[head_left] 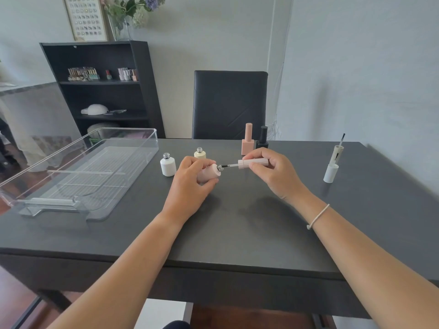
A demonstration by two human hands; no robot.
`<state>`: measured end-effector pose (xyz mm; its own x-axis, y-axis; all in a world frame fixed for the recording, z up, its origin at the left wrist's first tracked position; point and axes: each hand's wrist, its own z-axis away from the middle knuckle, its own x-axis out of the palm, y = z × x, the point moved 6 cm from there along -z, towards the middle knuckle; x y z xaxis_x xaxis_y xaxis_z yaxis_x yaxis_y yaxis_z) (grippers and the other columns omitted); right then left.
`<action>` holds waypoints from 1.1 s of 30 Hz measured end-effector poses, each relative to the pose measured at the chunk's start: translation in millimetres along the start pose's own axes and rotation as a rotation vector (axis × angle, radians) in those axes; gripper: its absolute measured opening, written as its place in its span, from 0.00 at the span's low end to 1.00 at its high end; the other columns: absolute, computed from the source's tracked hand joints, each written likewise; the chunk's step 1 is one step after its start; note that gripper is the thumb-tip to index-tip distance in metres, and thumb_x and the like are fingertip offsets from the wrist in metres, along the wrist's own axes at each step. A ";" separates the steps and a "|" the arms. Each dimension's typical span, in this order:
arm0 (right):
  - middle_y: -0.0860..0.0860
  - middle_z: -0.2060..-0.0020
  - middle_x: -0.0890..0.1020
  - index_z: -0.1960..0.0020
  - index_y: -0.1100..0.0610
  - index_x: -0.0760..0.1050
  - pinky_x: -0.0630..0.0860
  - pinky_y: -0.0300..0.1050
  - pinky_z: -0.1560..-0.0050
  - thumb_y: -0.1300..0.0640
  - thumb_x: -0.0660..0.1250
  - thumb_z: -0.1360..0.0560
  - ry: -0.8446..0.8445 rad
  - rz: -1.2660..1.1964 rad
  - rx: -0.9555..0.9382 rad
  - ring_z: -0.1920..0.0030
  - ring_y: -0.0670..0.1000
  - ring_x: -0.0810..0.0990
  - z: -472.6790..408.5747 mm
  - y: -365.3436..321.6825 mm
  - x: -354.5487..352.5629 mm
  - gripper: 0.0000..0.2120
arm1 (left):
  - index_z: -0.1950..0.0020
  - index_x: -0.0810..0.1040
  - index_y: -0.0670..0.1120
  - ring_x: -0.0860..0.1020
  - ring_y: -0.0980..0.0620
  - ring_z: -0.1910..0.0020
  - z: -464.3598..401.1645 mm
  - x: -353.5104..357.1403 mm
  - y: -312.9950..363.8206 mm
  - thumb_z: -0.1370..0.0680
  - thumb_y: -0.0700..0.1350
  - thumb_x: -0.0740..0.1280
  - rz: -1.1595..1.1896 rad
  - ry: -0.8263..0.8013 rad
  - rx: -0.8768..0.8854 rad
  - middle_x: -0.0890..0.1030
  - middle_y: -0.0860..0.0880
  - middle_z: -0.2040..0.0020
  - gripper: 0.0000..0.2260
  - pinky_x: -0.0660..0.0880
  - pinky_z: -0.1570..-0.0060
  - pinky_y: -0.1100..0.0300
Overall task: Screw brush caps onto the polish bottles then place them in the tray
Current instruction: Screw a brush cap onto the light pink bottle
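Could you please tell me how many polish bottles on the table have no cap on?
3: a white bottle and a cream bottle standing beside the left hand, which holds the pink bottle.

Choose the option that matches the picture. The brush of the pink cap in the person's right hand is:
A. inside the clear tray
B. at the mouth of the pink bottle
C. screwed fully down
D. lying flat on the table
B: the pink cap, held in the right hand, points its brush tip at the open neck of the pink bottle that the left hand grips.
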<state>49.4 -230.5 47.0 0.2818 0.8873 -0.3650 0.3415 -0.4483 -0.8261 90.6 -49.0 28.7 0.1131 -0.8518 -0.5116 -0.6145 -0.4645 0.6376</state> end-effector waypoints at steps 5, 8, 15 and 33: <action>0.48 0.66 0.77 0.56 0.56 0.78 0.65 0.26 0.70 0.64 0.63 0.26 -0.037 0.017 0.000 0.71 0.39 0.70 0.4 0.4 3.1 0.07 | 0.45 0.78 0.49 0.71 0.63 0.53 0.8 0.9 0.9 0.30 0.39 0.71 0.007 -0.014 0.004 0.71 0.52 0.52 0.14 0.65 0.55 0.77; 0.48 0.66 0.78 0.57 0.55 0.78 0.66 0.27 0.70 0.65 0.63 0.26 -0.043 0.024 -0.006 0.71 0.40 0.70 0.8 -0.2 4.3 0.08 | 0.46 0.79 0.49 0.71 0.63 0.53 1.5 1.7 2.4 0.30 0.39 0.71 0.016 -0.028 0.020 0.71 0.51 0.52 0.14 0.65 0.55 0.77; 0.60 0.58 0.81 0.59 0.48 0.77 0.69 0.35 0.65 0.64 0.63 0.27 -0.055 0.039 -0.037 0.62 0.52 0.74 0.6 -2.4 4.8 0.12 | 0.46 0.79 0.48 0.71 0.63 0.53 1.5 1.6 2.9 0.29 0.39 0.71 0.008 -0.036 0.018 0.71 0.50 0.51 0.13 0.66 0.55 0.76; 0.45 0.64 0.78 0.56 0.54 0.78 0.67 0.25 0.68 0.64 0.64 0.26 -0.018 0.040 -0.037 0.67 0.40 0.72 0.3 -1.0 -0.1 0.07 | 0.47 0.79 0.49 0.71 0.59 0.54 1.6 0.7 0.0 0.30 0.39 0.71 0.012 -0.018 -0.010 0.70 0.51 0.52 0.13 0.65 0.56 0.78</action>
<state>48.7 -230.1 47.7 0.2801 0.8704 -0.4050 0.3638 -0.4867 -0.7942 89.4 -49.2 27.4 0.0916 -0.8531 -0.5136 -0.6079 -0.4564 0.6497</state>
